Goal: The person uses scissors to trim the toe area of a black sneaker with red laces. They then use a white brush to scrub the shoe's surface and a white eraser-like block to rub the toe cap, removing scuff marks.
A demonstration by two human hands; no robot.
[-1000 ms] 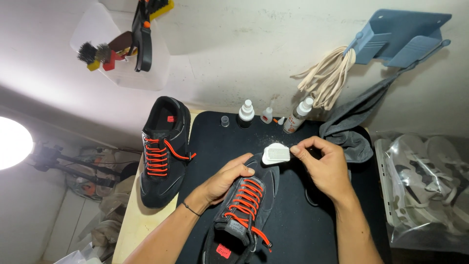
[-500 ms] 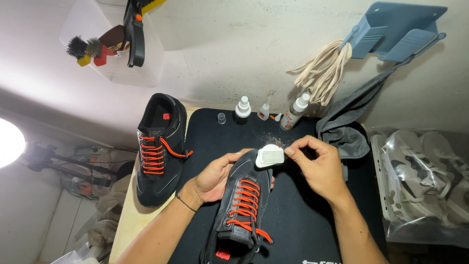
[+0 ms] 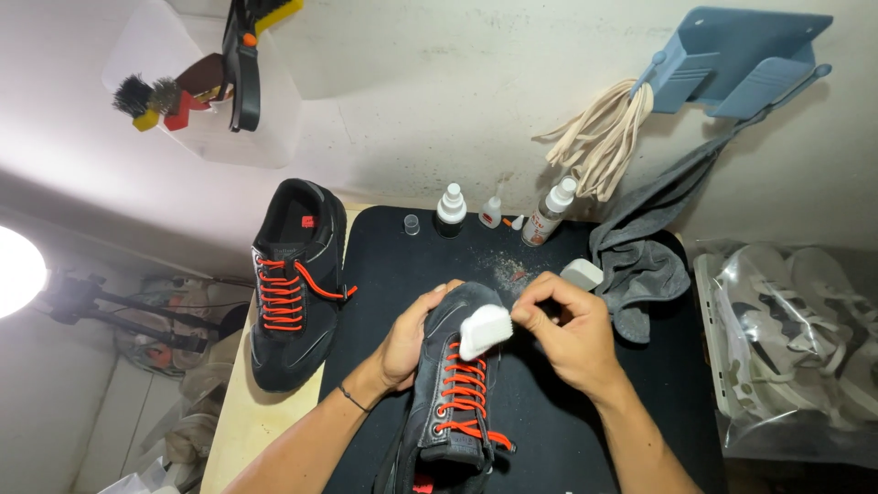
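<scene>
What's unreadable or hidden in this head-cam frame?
- Heel of the held black shoe: cut off by the bottom edge.
- Toe under the white pad: covered by the pad and right hand.
- Left hand palm side: behind the shoe.
- Bottles at the mat's back: labels too small.
- Bagged white shoes: blurred by plastic, cropped at right.

Open black mat [image 3: 384, 302] left of hands; bottles [image 3: 451, 209] and grey cloth [image 3: 640, 270] crowd beyond.

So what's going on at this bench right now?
A person is working on a black sneaker with orange laces on a black mat. The left hand steadies its toe; the right hand presses a white pad against the toe. Its mate sits to the left, spray bottles behind.
</scene>
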